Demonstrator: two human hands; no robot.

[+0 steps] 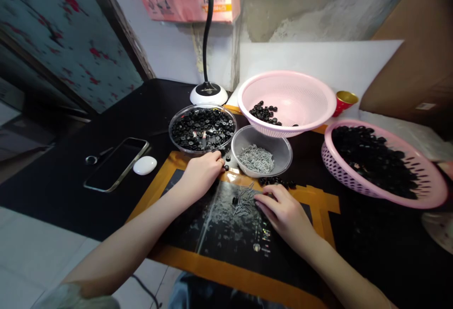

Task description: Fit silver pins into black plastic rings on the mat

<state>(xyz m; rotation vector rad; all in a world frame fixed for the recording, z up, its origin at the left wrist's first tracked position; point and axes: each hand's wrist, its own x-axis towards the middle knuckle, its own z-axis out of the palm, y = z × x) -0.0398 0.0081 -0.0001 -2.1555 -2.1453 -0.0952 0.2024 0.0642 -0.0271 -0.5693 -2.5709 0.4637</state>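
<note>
My left hand (207, 171) is closed, its fingertips pointing down beside the rim of a clear round tray (173, 143) of black washer-like discs. A small black round piece (226, 168) shows right at those fingertips; whether they grip it is unclear. At the right side of a loose pile of thin grey metal screws (244, 201), my right hand (279, 205) has thumb and forefinger pinched together, and what is between them is too small to tell. One black piece (235, 201) lies among the screws. Behind the pile, a clear bowl (286, 160) holds many more screws.
Small black pieces (278, 182) lie before the bowl. A pink colander (304, 106) and a pink basket (375, 196) hold black parts. At left are a phone (115, 165), a white oval case (145, 165) and a lamp base (208, 94). Brown tape (219, 271) borders the work mat.
</note>
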